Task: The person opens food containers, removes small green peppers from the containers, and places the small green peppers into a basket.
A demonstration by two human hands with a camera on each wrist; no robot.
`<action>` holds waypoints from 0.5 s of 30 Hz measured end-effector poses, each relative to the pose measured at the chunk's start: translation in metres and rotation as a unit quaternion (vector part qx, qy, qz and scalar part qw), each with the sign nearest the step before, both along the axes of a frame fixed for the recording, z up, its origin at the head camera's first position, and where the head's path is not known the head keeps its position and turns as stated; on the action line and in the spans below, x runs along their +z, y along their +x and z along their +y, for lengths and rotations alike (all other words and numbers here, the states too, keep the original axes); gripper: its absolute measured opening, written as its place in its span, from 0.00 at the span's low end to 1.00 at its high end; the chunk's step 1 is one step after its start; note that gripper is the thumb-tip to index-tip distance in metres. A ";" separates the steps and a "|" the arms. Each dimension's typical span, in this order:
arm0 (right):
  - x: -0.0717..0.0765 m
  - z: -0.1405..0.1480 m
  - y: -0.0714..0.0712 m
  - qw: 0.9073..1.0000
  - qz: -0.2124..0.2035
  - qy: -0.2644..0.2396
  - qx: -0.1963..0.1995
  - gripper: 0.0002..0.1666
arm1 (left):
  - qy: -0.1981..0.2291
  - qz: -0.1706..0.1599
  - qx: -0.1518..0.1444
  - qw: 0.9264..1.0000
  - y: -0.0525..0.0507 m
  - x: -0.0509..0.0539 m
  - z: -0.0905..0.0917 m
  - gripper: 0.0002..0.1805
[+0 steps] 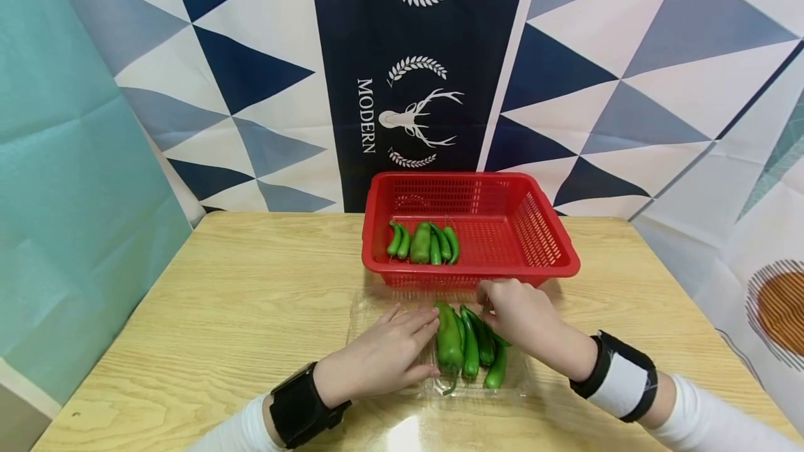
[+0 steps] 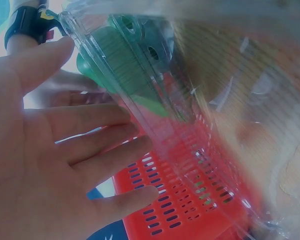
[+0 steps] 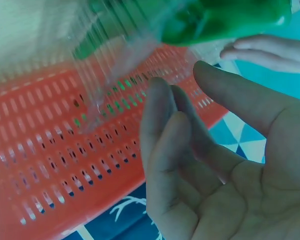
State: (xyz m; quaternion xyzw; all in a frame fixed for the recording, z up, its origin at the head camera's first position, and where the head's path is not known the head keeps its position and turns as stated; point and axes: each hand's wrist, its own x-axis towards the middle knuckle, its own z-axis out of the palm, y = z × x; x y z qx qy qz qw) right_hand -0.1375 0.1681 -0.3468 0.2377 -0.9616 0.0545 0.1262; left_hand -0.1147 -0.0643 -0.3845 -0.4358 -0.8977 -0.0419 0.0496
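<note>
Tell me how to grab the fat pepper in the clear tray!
I'd pinch the fat pepper across its plump middle, coming from above: it lies on its side lengthwise, and thinner peppers crowd its right side.

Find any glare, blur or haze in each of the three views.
Head: mostly crisp, with white glare on the table near the bottom edge; left wrist: hazy, blurred along the top, reflections streaking the clear tray; right wrist: the green peppers look soft, the red basket somewhat clearer.
</note>
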 end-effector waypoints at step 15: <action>-0.016 -0.002 0.012 0.996 -0.036 0.071 -0.030 0.17 | -0.005 -0.004 0.003 1.000 0.000 0.000 0.000 0.37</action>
